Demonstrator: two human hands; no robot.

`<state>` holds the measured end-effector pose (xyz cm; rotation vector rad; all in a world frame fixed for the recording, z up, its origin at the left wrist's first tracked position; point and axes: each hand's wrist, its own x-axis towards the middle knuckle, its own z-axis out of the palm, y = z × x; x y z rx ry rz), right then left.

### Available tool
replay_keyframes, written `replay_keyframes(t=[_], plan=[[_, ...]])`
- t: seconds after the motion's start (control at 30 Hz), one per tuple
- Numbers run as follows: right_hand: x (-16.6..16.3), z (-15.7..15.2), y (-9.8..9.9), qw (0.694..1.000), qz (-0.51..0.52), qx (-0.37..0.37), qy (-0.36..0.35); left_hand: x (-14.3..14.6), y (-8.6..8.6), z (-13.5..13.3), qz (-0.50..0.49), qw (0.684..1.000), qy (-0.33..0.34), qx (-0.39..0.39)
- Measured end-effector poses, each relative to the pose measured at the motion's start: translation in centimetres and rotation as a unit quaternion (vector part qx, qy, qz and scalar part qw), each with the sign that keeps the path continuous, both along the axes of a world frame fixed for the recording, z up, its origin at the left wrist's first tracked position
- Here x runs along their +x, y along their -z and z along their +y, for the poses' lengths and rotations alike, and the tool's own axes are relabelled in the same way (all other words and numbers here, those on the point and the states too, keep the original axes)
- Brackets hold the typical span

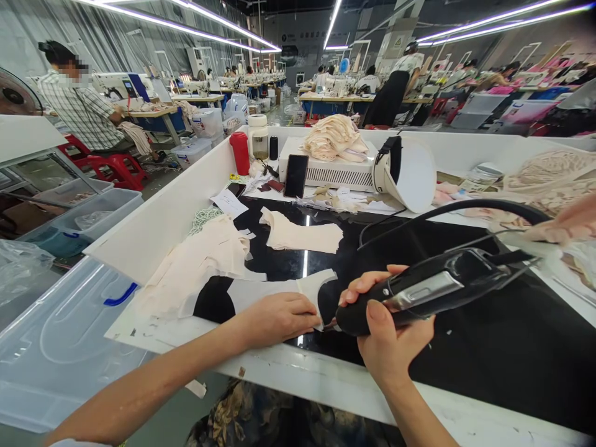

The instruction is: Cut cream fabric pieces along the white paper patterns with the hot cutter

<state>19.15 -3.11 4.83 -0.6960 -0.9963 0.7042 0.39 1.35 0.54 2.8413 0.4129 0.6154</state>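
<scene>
My right hand (395,338) is closed around a black corded handheld tool (419,290) with a silver lever on its side. Its thin metal tip points left, at the edge of a pale fabric piece (265,288). My left hand (279,318) rests on that piece, fingers together and bent over its right end beside the tip; the thumb is mostly hidden. Behind it lies a stack of cream fabric pieces (302,234). A larger pile of cut pieces (200,257) spreads to the left.
A black glossy work surface (507,335) has white side walls. At its back stand a phone (296,176), a white vented box (326,174), a red cup (239,153) and a white cone-shaped shade (414,174). A blurred hand (572,220) appears at far right near the tool's cable (465,203).
</scene>
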Motion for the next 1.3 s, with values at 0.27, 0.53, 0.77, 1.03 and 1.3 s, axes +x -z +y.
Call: replay_keyframes(t=[0.27, 0.53, 0.77, 1.03, 1.3], plan=[[-0.13, -0.03, -0.05, 1.0, 0.012, -0.006, -0.001, -0.21, 0.48, 0.05, 0.013, 1.0, -0.004, 0.022], [-0.28, 0.07, -0.24, 1.0, 0.012, -0.001, 0.003, -0.32, 0.21, -0.03, 0.002, 0.999, -0.002, 0.032], [-0.3, -0.01, -0.17, 1.0, 0.017, -0.013, 0.003, -0.31, 0.39, -0.05, 0.001, 1.0, -0.006, 0.023], [0.15, 0.55, -0.79, 1.0, 0.014, 0.0, 0.019, -0.22, 0.29, -0.04, -0.005, 0.999, -0.007, 0.032], [-0.18, 0.63, -0.48, 0.999, 0.017, -0.025, 0.019, -0.14, 0.03, -0.19, 0.002, 1.0, -0.012, 0.017]])
